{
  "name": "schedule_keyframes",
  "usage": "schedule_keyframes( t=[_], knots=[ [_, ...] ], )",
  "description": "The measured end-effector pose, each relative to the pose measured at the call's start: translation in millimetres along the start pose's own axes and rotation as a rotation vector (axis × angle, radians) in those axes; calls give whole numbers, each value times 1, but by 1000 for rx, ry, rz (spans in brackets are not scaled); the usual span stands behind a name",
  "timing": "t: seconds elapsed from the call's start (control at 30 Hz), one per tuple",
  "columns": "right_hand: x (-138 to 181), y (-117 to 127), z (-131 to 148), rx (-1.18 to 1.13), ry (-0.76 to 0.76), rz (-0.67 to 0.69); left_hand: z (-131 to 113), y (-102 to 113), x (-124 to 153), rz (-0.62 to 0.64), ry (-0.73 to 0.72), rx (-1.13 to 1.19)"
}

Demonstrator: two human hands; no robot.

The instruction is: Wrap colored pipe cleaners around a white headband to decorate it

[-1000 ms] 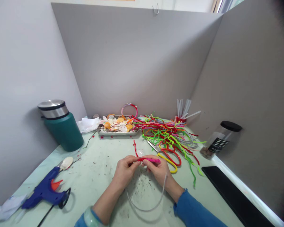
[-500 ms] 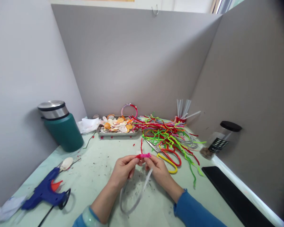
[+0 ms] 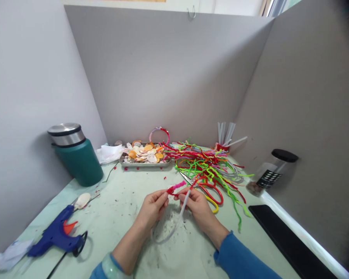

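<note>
My left hand [image 3: 152, 207] pinches a white headband [image 3: 180, 217] near its wrapped end. Pink pipe cleaner [image 3: 179, 185] covers that tip, with a red pipe cleaner [image 3: 170, 190] wound below it. Between the thumb and fingers of my right hand [image 3: 196, 203] is the red pipe cleaner's loose length, stretched across from the left fingertips; its tail rises past the right hand. The bare part of the band curves down between my wrists, and its free end stands in front of the right hand. Just beyond that hand lie scissors [image 3: 211, 192] with red and yellow handles, partly hidden.
Behind are a metal tray [image 3: 145, 164] of shells, a wrapped headband [image 3: 159, 129] and a heap of pipe cleaners [image 3: 203, 159]. A blue glue gun [image 3: 56, 234] and green bottle [image 3: 78, 161] stand left. A jar [image 3: 272, 172] and black strip [image 3: 282, 232] lie right.
My right hand has moved from the wrapped end to the red pipe cleaner and drawn it rightward. The pink tip now shows freely, angled up to the right.
</note>
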State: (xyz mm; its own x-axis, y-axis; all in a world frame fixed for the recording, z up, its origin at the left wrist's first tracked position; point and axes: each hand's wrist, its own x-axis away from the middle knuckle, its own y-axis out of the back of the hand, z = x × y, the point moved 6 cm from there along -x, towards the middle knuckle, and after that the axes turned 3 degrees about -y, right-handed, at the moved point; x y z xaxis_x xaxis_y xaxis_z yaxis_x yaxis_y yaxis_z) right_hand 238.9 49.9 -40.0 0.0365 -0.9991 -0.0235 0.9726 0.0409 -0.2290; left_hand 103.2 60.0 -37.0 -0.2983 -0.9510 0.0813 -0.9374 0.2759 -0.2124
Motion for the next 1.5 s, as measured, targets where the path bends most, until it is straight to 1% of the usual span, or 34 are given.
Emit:
schedule_keyframes(
  t=[0.13,0.2,0.3,0.37,0.43,0.5,0.57,0.73,0.87,0.97,1.07,1.13,1.2,1.3,1.4,1.5],
  knots=[
    [-3,3,-3,106,16,-49,0,-1,0,12,5,4],
    [-3,2,-3,155,19,-38,1,0,0,-1,13,6],
    [-1,-2,-3,179,1,8,5,5,-2,-53,4,-17],
    [1,-6,-3,163,-34,48,6,9,-4,-83,-45,-114],
    [4,-9,-3,149,-59,89,4,11,-5,-98,-138,-276],
    [5,-10,-3,145,-62,114,0,10,-4,-96,-237,-431],
    [5,-10,-3,143,-59,116,-4,8,-2,-87,-302,-532],
    [3,-11,-3,87,-38,116,-15,4,4,-106,-400,-735],
    [3,-12,-3,96,-22,92,-19,2,7,-123,-411,-876],
    [5,-12,-2,133,6,74,-21,1,7,-110,-418,-874],
    [5,-12,-3,200,49,73,-21,4,6,-121,-396,-811],
    [3,-9,-4,269,78,34,-18,9,4,-141,-360,-733],
    [1,-4,-4,297,105,-34,-14,12,2,-144,-322,-663],
    [0,0,-2,252,125,-96,-9,13,0,-113,-280,-624],
    [0,0,-1,216,129,-90,-5,10,-1,-57,-252,-630],
    [0,0,0,229,147,-91,0,7,-3,-12,-206,-612]
  ],
)
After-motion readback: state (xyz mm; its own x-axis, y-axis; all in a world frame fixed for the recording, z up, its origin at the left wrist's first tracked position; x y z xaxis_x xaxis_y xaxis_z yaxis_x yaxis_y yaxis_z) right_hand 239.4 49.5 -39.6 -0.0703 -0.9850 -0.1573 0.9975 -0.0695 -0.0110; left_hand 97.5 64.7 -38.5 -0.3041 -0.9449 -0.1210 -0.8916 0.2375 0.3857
